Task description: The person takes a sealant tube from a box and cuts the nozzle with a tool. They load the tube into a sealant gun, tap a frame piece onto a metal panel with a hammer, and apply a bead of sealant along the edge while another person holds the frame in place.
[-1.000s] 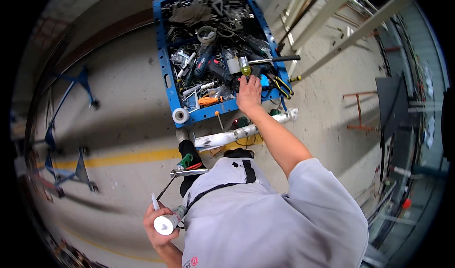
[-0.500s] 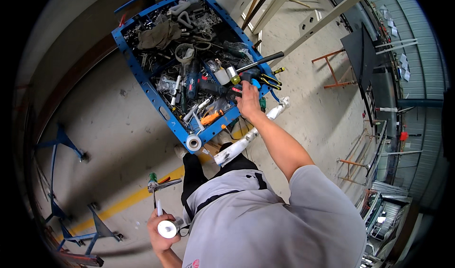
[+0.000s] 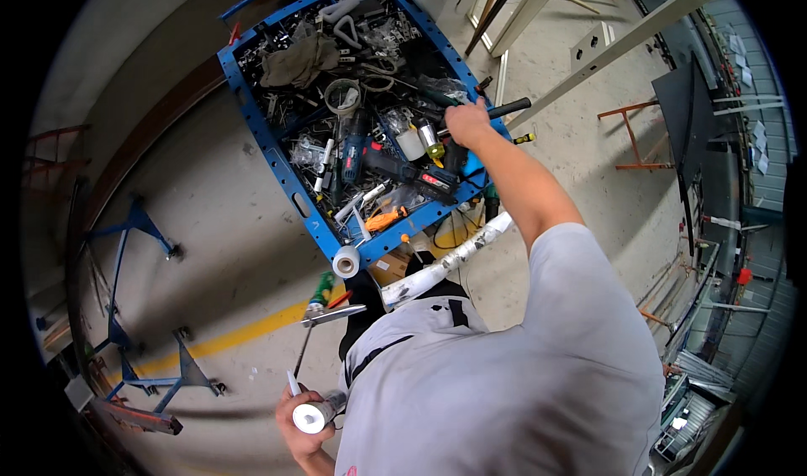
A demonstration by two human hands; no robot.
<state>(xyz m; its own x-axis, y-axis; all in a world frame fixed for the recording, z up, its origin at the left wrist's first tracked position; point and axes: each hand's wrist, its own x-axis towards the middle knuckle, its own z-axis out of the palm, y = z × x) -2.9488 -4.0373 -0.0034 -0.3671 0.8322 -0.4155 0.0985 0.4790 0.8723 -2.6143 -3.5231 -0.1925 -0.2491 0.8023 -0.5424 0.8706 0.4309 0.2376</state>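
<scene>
Now, the right hand (image 3: pixel 467 124) is farther from the person, above the right side of the blue cart (image 3: pixel 380 247). Half a second earlier it was at the near right corner, over the black power tool (image 3: pixel 436 183). That power tool now shows clear of the fingers.

Position of the mallet (image 3: pixel 510 107): across the right part of the cart, yellow-tipped head inward, black handle projecting past the right rim. The right hand covers the middle of its shaft. Whether the fingers grip the mallet, only touch it, or reach for something beneath cannot be told; the fingertips are hidden.

The left hand (image 3: pixel 294 423) has not changed its hold. It is wrapped around the sealant tube (image 3: pixel 310 417), white end facing up, low at the person's left side and well apart from the cart. A green-ended tool (image 3: pixel 335 314) extends forward from the same hand on a thin rod.

Consequence, as judged: the left hand is occupied, so work among the cart's contents rests with the right hand, its reach shifted from the power tool to the mallet.
</scene>
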